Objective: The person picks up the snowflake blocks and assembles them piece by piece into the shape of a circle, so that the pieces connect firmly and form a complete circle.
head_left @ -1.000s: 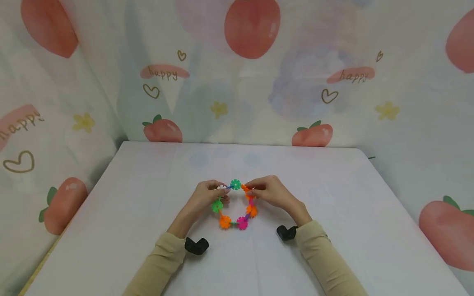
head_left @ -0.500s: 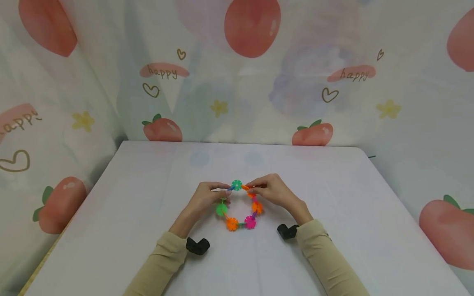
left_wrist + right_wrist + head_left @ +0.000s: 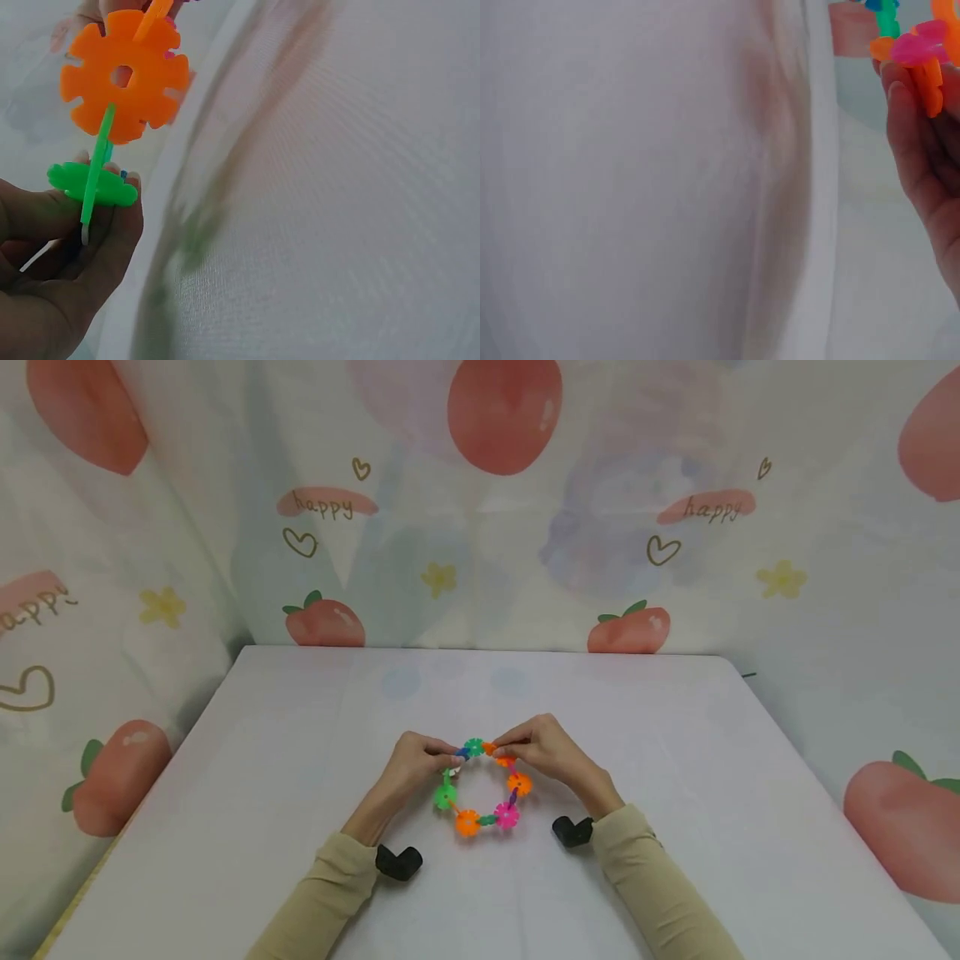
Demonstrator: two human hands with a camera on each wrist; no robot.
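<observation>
A ring of snowflake-shaped plastic discs (image 3: 483, 785) in green, orange and pink hangs between both hands over the white table (image 3: 300, 793). My left hand (image 3: 420, 760) pinches the ring's upper left side, and my right hand (image 3: 528, 747) pinches the upper right by an orange piece. A teal disc (image 3: 473, 747) sits at the top between the fingertips. In the left wrist view, an orange disc (image 3: 124, 75) and a green disc (image 3: 94, 185) show above my curled fingers (image 3: 112, 240). The right wrist view shows fingers (image 3: 919, 150) beside pink and orange pieces (image 3: 924, 49).
Cloth printed with peaches, hearts and "happy" lettering (image 3: 480, 510) hangs behind and on both sides of the table. Black wrist camera mounts (image 3: 398, 862) sit under each beige sleeve. The table's back edge (image 3: 480, 650) meets the cloth.
The ring has dropped slightly and its lower part has swung a little to the right. Both hands keep their pinch at the top and have moved closer together.
</observation>
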